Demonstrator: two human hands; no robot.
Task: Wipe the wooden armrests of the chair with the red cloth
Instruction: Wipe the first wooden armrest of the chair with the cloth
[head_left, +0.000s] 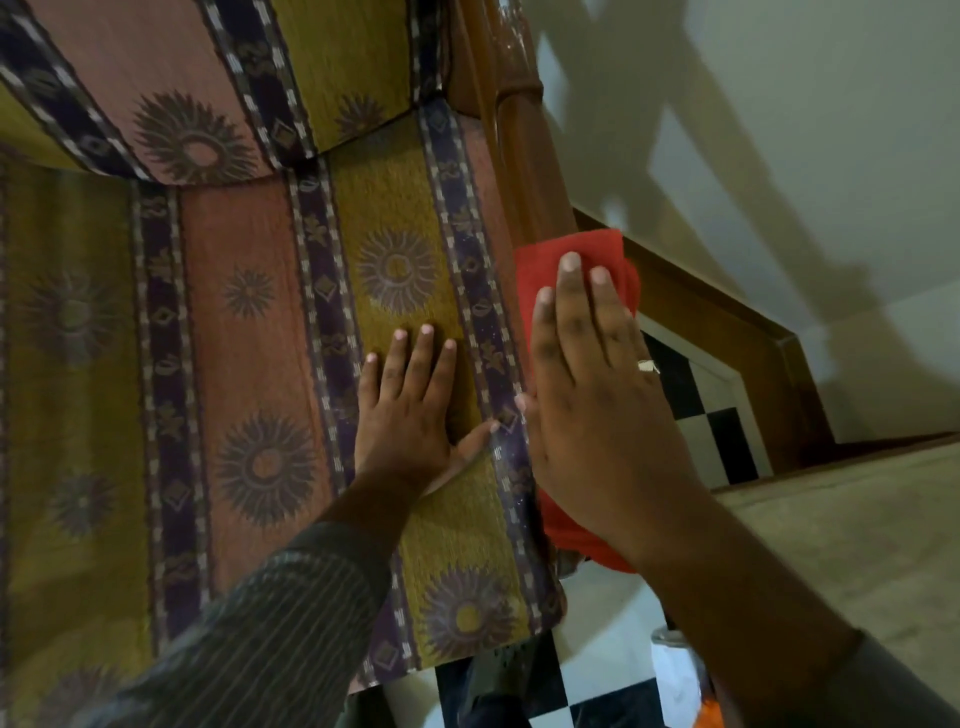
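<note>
red cloth under my right palm on the armrest

at the far left is the seat cushion (234, 364) of the chair, striped in mustard, pink and dark purple bands with sun shapes woven in. behind it, toward the top, the back cushion (208, 88) carries the same pattern. my left sleeve (270, 623), dark with thin stripes, comes up from the bottom edge across the seat.

my left hand (410, 410) lies flat on the cushion, palm down, fingers spread and straight, thumb angled out toward the seat's right edge. it holds nothing.

just to the right, my right hand (592, 395) is also flat and open, fingers together and stretched forward, pressing down on the red cloth (571, 260). the cloth shows past my fingertips and again below my wrist, so it lies lengthwise under the palm. a ring (648, 366) sits on one finger.

the cloth rests on the wooden armrest (524, 145) at the chair's right side; the polished brown wood runs up from my fingertips toward the top of the view. how much of the armrest lies under the cloth i cannot tell.

further right is black and white checkered floor (696, 389), a wooden skirting board (753, 332) and a pale wall (779, 130) with shadows.
</note>
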